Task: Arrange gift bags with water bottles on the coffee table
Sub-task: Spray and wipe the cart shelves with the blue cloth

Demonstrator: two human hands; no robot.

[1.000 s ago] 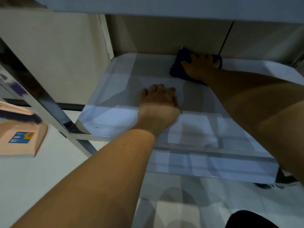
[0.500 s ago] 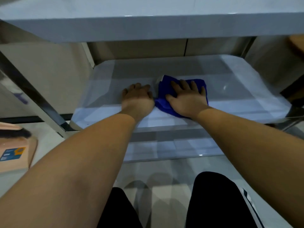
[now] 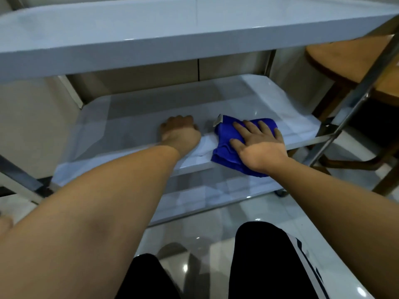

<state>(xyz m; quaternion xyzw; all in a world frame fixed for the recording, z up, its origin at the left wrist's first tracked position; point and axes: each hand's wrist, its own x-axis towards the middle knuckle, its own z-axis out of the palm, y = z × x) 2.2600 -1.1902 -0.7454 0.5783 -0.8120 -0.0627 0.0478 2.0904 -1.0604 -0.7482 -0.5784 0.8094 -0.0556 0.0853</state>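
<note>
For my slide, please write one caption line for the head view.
Right hand presses a blue cloth flat on the lower shelf; left hand rests beside it.
</note>
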